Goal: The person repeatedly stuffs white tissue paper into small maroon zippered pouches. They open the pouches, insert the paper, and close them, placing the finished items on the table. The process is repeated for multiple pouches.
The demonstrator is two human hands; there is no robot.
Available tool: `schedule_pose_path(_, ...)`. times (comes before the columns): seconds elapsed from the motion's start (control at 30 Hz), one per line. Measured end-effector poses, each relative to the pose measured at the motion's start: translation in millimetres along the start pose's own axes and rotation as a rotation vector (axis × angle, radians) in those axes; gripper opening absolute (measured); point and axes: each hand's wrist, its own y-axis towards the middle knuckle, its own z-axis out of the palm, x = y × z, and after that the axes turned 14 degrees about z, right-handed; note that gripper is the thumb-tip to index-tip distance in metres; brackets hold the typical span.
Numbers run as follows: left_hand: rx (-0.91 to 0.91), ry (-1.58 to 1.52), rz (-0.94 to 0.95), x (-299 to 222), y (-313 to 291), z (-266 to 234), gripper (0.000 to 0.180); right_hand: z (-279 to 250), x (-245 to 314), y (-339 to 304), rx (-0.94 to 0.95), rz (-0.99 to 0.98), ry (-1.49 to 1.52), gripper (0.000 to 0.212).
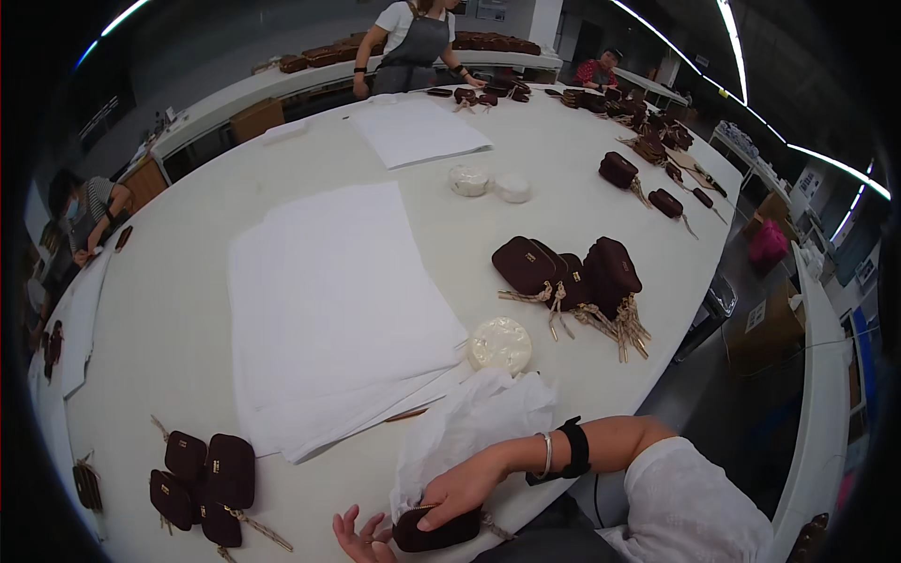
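Here, maroon pouch (434, 536), long axis sideways, tassel (497, 528) rightward

The lower edge cuts into the left grip (364, 539); the right grip (458, 492) covers part of the dark pouch (439, 537). The top edge crops the standing person (413, 42) at the head; distant pouches (648, 145) are too small to separate.
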Motion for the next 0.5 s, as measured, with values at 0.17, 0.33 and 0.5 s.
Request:
schedule_pose_path(0.17, 0.812, 0.559, 0.800, -21.9, 32.0, -27.8, 0.054, 7.2, -2.7, 16.4, 0.148, 0.012, -0.410, 0.041)
schedule_pose_path(0.33, 0.904, 0.499, 0.078, -55.7, 21.3, -5.2, 0.038, 30.3, -31.2, 49.1, 0.029, -0.072, -0.644, 0.046)
schedule_pose_path(0.5, 0.970, 0.377, -0.024, -32.6, 20.5, -26.8, 0.029, 14.8, 7.5, -18.2, -0.262, -0.206, -0.537, 0.031)
